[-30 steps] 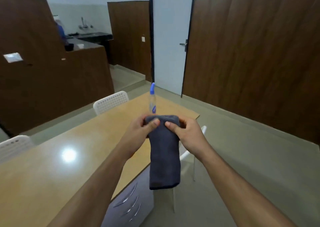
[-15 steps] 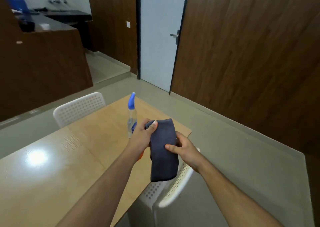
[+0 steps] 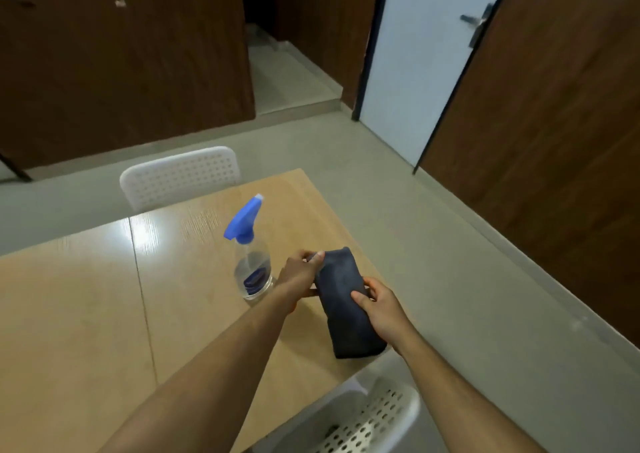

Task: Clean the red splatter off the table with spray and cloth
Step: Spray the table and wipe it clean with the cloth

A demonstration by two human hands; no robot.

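Observation:
A folded dark grey cloth is held over the right end of the wooden table. My left hand pinches its far top corner. My right hand grips its right side near the middle. A clear spray bottle with a blue trigger head stands upright on the table just left of my left hand, not touched. A small orange-red patch shows under my left wrist; most of it is hidden by the arm.
A white perforated chair stands at the table's far side. Another white chair is tucked in at the near edge, below my arms. Grey floor, brown wall panels and a white door lie to the right.
The view has tilted down toward the table. Both hands have lowered the cloth closer to the tabletop, with my right hand shifted further down its side.

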